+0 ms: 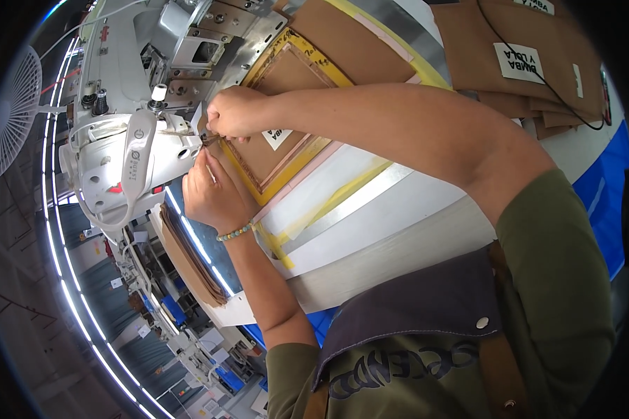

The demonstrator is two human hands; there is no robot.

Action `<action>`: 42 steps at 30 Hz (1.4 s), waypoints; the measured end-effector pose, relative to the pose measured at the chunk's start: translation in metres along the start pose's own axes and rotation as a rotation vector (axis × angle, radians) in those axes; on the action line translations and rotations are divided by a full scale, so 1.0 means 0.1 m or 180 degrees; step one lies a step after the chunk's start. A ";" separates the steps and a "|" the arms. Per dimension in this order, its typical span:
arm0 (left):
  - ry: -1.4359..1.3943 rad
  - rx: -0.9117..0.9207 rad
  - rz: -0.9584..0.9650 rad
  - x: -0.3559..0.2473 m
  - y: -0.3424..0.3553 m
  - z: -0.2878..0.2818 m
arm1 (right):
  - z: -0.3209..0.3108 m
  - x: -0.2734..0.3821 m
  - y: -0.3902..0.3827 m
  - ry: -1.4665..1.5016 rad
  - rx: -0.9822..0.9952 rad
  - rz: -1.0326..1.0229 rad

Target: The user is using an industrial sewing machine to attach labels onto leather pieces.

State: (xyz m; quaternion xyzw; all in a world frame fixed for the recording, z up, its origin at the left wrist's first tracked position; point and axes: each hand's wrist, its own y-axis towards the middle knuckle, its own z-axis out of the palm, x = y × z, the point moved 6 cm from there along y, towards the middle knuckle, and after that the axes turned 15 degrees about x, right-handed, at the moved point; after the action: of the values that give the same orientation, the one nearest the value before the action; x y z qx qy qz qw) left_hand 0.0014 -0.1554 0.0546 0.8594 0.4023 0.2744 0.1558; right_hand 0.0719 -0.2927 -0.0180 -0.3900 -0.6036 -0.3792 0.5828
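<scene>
At the needle end of a white sewing machine [171, 150], my two hands meet with their fingertips close together. My left hand [217, 195], wearing a beaded bracelet [235, 233], reaches up from below with thumb and fingers pinched. From the right comes my right hand [236, 114], its fingers curled and pinched just above the left fingertips. Whatever lies between the fingers is too small to make out. Under and beside the hands is a yellow-edged template frame [242, 172] around brown fabric [297, 75], which bears a white printed label [281, 142] partly covered by my right hand.
A white lamp-like device [138, 153] fronts the machine head. Metal brackets [220, 21] stand behind. Stacked brown fabric pieces [465, 45] with a dark cable [565, 103] across them lie at the far right. More brown pieces [194, 255] hang at left, and a fan [12, 115] stands beyond.
</scene>
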 end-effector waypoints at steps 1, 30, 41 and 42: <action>0.0046 0.0001 0.0066 -0.02 0.01 -0.02 | 0.00 -0.01 0.00 -0.0019 -0.0008 0.0024; -0.0160 0.0236 -0.0003 0.00 0.05 0.02 | 0.01 0.02 0.08 -0.0671 -0.0372 -0.0801; 0.0171 0.0032 0.0034 0.00 0.05 0.02 | 0.02 0.10 -0.01 -0.1279 -0.0663 -0.0835; 0.0170 0.0048 0.0059 -0.01 0.05 0.02 | 0.02 0.11 -0.01 -0.1271 -0.0674 -0.0896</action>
State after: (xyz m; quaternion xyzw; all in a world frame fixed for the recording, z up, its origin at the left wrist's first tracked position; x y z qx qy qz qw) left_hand 0.0053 -0.1593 0.0549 0.8566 0.4004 0.2957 0.1360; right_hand 0.0697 -0.2914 -0.0074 -0.4281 -0.7119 -0.4332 0.3497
